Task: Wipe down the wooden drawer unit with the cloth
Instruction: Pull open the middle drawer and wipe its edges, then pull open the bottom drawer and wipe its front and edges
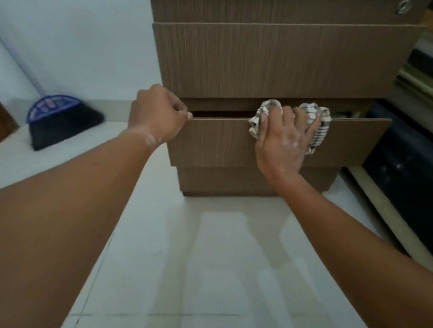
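Two hands on task: left hand fingers gripped the brown wooden drawer unit's open bottom drawer; right hand pressed the checked cloth. Best to brace the drawer, wipe along its edge.

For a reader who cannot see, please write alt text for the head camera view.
A right hand presses a checked cloth on the top edge of a pulled-out wooden drawer, while the left hand holds its left corner. A broom leans against the wall at left.
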A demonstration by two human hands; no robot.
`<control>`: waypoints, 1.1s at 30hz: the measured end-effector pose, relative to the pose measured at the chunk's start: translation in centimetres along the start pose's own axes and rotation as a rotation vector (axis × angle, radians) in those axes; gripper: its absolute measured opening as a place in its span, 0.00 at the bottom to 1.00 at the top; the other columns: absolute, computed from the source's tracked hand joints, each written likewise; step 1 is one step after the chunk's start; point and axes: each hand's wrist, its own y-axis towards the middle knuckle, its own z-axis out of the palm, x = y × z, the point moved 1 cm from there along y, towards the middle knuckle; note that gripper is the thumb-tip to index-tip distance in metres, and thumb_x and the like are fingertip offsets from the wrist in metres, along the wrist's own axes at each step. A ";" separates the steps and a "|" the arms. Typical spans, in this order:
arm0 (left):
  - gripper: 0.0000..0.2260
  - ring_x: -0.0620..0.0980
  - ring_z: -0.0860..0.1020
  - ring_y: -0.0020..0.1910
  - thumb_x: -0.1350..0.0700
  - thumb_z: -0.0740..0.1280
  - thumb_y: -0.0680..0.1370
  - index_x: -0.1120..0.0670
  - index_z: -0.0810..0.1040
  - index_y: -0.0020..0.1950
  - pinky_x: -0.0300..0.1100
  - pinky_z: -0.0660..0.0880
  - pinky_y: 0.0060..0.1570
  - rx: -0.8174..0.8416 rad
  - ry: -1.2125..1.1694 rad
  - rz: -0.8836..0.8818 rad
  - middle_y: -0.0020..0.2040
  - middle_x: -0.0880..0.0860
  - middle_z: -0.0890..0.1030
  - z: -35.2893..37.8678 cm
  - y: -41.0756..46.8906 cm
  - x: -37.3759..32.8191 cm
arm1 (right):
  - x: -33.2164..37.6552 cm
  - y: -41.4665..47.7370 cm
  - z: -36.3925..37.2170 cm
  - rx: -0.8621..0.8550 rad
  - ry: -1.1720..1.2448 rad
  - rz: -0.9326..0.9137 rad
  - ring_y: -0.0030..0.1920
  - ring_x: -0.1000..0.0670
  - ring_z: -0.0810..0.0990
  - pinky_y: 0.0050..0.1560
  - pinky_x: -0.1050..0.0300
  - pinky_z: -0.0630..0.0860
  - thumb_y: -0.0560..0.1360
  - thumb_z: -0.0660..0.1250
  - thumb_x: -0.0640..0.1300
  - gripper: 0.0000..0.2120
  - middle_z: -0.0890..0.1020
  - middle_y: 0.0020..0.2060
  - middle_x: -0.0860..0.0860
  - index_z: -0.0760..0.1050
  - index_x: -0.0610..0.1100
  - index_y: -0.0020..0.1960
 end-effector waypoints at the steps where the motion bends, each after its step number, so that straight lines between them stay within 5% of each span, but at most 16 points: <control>1: 0.09 0.49 0.81 0.52 0.50 0.76 0.73 0.53 0.87 0.51 0.43 0.76 0.55 -0.030 -0.028 -0.039 0.51 0.50 0.85 -0.8 0.0 1.0 | 0.9 -0.2 0.2 0.008 -0.004 -0.024 0.64 0.41 0.72 0.74 0.31 0.55 0.84 0.52 0.52 0.16 0.79 0.54 0.47 0.74 0.46 0.58; 6: 0.08 0.48 0.83 0.50 0.50 0.76 0.73 0.54 0.87 0.47 0.43 0.78 0.57 0.080 -0.200 -0.194 0.47 0.50 0.86 -1.6 0.6 4.4 | 6.4 -1.5 2.1 -0.012 0.060 -0.277 0.63 0.42 0.75 0.74 0.34 0.57 0.83 0.56 0.51 0.14 0.81 0.53 0.51 0.76 0.49 0.60; 15: 0.09 0.44 0.84 0.52 0.55 0.69 0.78 0.56 0.86 0.55 0.29 0.77 0.40 0.208 -0.484 -0.239 0.52 0.48 0.86 -1.1 0.6 6.0 | 9.2 -4.1 6.2 -0.175 0.060 -0.736 0.76 0.42 0.65 0.77 0.35 0.50 0.79 0.63 0.34 0.27 0.70 0.75 0.51 0.68 0.51 0.75; 20: 0.13 0.49 0.85 0.48 0.45 0.72 0.73 0.54 0.88 0.43 0.47 0.79 0.57 0.125 -0.351 -0.195 0.43 0.50 0.87 -1.1 0.6 5.5 | 8.1 -5.3 7.1 -0.094 0.025 -0.892 0.77 0.43 0.64 0.78 0.35 0.49 0.80 0.61 0.36 0.23 0.68 0.76 0.48 0.69 0.48 0.74; 24: 0.18 0.50 0.83 0.50 0.43 0.77 0.70 0.58 0.88 0.46 0.43 0.78 0.56 -0.008 -0.216 -0.162 0.48 0.54 0.87 -0.8 0.0 4.1 | 6.0 -6.9 8.2 0.060 -0.027 -1.092 0.78 0.45 0.61 0.78 0.36 0.54 0.84 0.54 0.38 0.17 0.65 0.77 0.48 0.76 0.44 0.67; 33: 0.16 0.47 0.77 0.43 0.44 0.78 0.69 0.55 0.87 0.48 0.41 0.70 0.44 -0.108 -0.071 -0.205 0.47 0.51 0.85 -0.6 -0.3 2.4 | -3.6 -4.3 5.2 0.146 -0.171 -1.167 0.80 0.45 0.54 0.78 0.35 0.51 0.82 0.58 0.37 0.18 0.57 0.80 0.50 0.74 0.46 0.70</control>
